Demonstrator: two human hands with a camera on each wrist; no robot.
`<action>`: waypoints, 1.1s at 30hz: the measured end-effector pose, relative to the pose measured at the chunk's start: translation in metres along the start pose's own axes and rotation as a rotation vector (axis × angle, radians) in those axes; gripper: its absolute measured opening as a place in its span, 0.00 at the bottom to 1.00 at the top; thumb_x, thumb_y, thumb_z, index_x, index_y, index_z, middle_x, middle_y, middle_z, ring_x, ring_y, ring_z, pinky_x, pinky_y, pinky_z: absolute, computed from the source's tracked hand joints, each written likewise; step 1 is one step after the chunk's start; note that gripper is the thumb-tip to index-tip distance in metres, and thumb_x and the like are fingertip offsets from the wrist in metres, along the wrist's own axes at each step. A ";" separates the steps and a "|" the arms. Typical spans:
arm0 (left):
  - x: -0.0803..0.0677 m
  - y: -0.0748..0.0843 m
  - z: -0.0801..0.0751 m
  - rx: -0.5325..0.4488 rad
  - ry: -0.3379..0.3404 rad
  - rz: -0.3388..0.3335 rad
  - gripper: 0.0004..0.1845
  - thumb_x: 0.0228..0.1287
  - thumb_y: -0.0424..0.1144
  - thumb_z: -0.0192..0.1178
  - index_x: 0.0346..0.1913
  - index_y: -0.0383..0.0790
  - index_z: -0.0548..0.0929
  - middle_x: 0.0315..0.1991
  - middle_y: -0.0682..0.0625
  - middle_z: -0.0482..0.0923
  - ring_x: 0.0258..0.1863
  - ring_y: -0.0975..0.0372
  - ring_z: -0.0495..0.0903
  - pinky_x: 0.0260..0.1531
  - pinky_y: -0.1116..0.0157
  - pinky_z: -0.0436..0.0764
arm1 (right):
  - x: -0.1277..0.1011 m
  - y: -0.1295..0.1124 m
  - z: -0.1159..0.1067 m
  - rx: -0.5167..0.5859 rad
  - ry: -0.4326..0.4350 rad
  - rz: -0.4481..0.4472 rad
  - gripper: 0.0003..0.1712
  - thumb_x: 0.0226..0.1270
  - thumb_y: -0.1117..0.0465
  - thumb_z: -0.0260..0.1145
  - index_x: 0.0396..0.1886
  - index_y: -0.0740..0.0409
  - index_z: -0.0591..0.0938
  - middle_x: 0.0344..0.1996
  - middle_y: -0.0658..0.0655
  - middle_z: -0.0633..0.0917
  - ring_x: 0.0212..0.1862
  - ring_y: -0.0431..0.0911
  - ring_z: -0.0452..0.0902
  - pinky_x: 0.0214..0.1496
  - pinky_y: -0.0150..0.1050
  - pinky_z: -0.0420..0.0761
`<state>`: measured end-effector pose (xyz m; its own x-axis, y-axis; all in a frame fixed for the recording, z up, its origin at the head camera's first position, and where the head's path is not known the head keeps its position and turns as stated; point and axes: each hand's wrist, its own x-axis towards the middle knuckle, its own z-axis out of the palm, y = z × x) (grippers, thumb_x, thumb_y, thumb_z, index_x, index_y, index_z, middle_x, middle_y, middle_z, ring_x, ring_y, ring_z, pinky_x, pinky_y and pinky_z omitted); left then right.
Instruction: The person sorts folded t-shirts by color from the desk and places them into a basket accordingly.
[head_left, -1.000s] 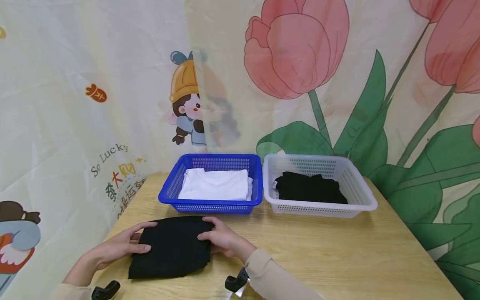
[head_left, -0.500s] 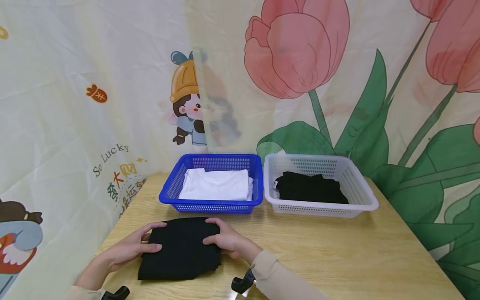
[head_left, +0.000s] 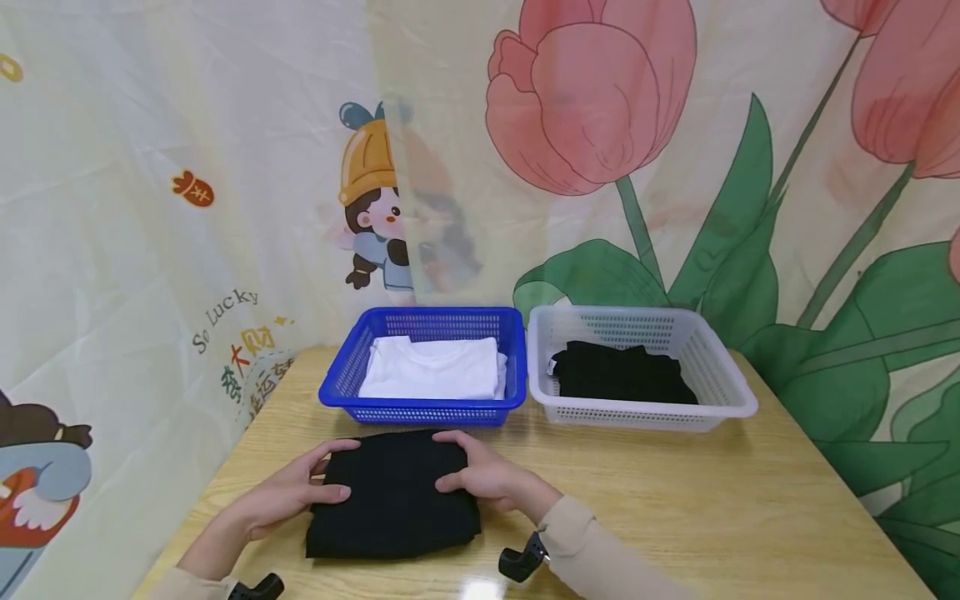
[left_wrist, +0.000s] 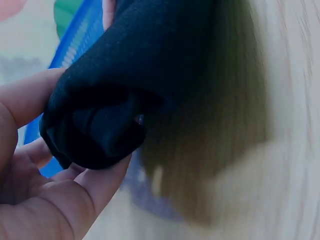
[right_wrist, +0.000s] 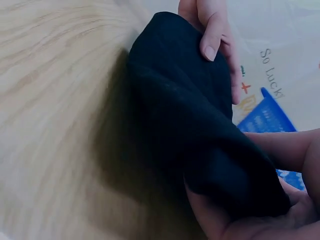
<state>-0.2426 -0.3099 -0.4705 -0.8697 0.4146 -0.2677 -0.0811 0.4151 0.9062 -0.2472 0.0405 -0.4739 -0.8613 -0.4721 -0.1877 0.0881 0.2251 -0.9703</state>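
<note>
The folded black garment [head_left: 393, 493] lies on the wooden table [head_left: 675, 500], its underside and the fingertips tucked beneath it hidden. It is dark, thick and squarish, with soft rolled edges. The left hand [head_left: 288, 500] grips its left edge, thumb on top; the right hand [head_left: 491, 479] grips its right edge. Beyond the fingers stand a blue basket [head_left: 423, 410] and a white basket [head_left: 637, 412].
</note>
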 end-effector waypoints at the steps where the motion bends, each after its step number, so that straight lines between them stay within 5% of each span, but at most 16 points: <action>1: 0.000 0.004 0.003 0.001 0.001 0.002 0.41 0.72 0.42 0.70 0.82 0.48 0.61 0.82 0.28 0.47 0.80 0.26 0.41 0.66 0.28 0.66 | -0.004 -0.002 -0.006 0.011 -0.013 -0.010 0.40 0.67 0.69 0.74 0.76 0.45 0.73 0.69 0.60 0.76 0.69 0.58 0.73 0.75 0.64 0.69; 7: 0.006 0.032 0.026 -0.041 -0.018 0.070 0.42 0.72 0.41 0.71 0.82 0.49 0.61 0.80 0.32 0.53 0.78 0.31 0.54 0.66 0.38 0.74 | -0.037 -0.012 -0.043 0.115 -0.084 -0.036 0.41 0.72 0.69 0.71 0.80 0.48 0.67 0.70 0.62 0.75 0.66 0.56 0.77 0.69 0.54 0.79; 16: 0.028 0.074 0.078 -0.125 -0.120 0.158 0.41 0.72 0.39 0.71 0.81 0.47 0.61 0.73 0.32 0.65 0.63 0.46 0.79 0.59 0.52 0.83 | -0.092 -0.004 -0.099 0.101 -0.072 -0.040 0.43 0.75 0.65 0.70 0.83 0.50 0.62 0.73 0.65 0.73 0.66 0.56 0.79 0.65 0.52 0.82; 25: 0.055 0.111 0.132 -0.202 -0.187 0.201 0.39 0.72 0.37 0.71 0.80 0.49 0.64 0.67 0.39 0.75 0.61 0.49 0.81 0.58 0.52 0.84 | -0.139 0.011 -0.152 0.030 -0.014 -0.062 0.45 0.75 0.61 0.71 0.85 0.52 0.59 0.76 0.66 0.67 0.71 0.56 0.72 0.66 0.46 0.81; 33: 0.074 0.159 0.152 -0.128 -0.204 0.272 0.38 0.70 0.37 0.72 0.78 0.57 0.68 0.65 0.44 0.77 0.58 0.51 0.82 0.55 0.55 0.84 | -0.174 -0.005 -0.191 -0.062 0.046 -0.095 0.46 0.76 0.61 0.71 0.85 0.51 0.57 0.77 0.67 0.65 0.69 0.44 0.72 0.63 0.37 0.80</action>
<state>-0.2461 -0.0903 -0.3960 -0.7540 0.6541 -0.0594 0.0686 0.1682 0.9834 -0.1932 0.2844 -0.4074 -0.8865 -0.4544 -0.0867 -0.0248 0.2338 -0.9720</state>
